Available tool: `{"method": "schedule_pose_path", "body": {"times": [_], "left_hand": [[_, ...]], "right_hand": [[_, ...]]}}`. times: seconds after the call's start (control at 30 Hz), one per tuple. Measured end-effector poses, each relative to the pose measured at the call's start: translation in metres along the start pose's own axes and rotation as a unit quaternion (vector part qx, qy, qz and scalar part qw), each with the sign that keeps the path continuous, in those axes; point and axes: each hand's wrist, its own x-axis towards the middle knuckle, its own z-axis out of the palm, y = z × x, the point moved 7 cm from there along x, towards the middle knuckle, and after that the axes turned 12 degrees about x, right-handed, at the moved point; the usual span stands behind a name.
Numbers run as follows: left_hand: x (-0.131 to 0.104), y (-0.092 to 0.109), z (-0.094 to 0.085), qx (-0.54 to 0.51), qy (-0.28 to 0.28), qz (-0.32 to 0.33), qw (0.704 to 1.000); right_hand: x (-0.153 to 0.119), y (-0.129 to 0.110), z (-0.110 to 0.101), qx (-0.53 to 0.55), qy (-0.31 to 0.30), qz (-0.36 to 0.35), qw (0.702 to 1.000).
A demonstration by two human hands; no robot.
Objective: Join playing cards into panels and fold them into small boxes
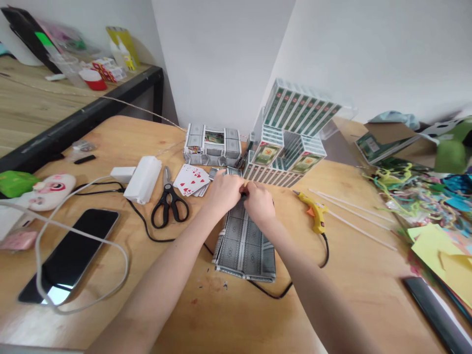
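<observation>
My left hand (226,189) and my right hand (259,201) meet over the far end of a flat structure built of grey-backed playing cards (243,246). Fingers of both hands are closed in a pinch, tip to tip. Something small and dark shows between them, too hidden to name. Left of my left hand lies a face-up fan of playing cards (191,179), hearts on top. Beyond the hands stands a second card structure (212,145), box-shaped. A stack of green-and-white card boxes (285,142) rises behind my right hand.
Black-handled scissors (169,199), a white power adapter (143,179) and a phone (70,255) lie on the left. On the right are a yellow glue gun (313,211), its cable running under the card structure, and white glue sticks (354,206). Coloured scraps (424,191) cover the far right.
</observation>
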Motion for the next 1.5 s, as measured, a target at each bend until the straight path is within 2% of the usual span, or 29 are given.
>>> {"method": "schedule_pose_path", "body": {"times": [0.17, 0.37, 0.57, 0.77, 0.9, 0.97, 1.1, 1.3, 1.43, 1.5], "left_hand": [[0.0, -0.001, 0.001, 0.01, -0.004, -0.013, 1.0], [0.0, -0.001, -0.003, 0.008, -0.02, 0.004, 1.0], [-0.001, -0.003, -0.006, -0.008, -0.022, -0.001, 1.0], [0.0, -0.003, -0.004, -0.016, -0.034, 0.002, 0.999], [-0.002, 0.0, -0.004, -0.015, -0.036, 0.012, 0.999], [-0.002, 0.001, -0.005, -0.017, -0.034, 0.014, 0.999], [-0.003, 0.004, -0.004, -0.022, -0.034, 0.016, 0.999], [-0.006, 0.0, -0.005, -0.038, -0.057, 0.037, 0.997], [-0.007, -0.015, -0.014, -0.101, -0.071, 0.041, 0.992], [-0.007, -0.033, -0.02, -0.123, -0.067, 0.007, 0.99]], "right_hand": [[0.001, 0.0, -0.001, 0.006, -0.004, 0.009, 1.0], [0.0, 0.001, -0.004, 0.032, -0.012, 0.012, 0.999], [0.002, 0.004, -0.009, 0.063, -0.01, 0.041, 0.997], [0.005, 0.013, -0.014, 0.129, -0.004, 0.064, 0.99], [0.006, 0.025, -0.015, 0.203, -0.045, 0.044, 0.977], [0.005, 0.033, -0.02, 0.224, -0.055, 0.038, 0.972], [0.002, 0.045, -0.037, 0.259, -0.031, 0.052, 0.964], [-0.003, 0.044, -0.056, 0.277, 0.0, 0.069, 0.958], [-0.009, 0.05, -0.07, 0.29, 0.036, 0.094, 0.952], [-0.012, 0.054, -0.077, 0.291, 0.056, 0.098, 0.95]]}}
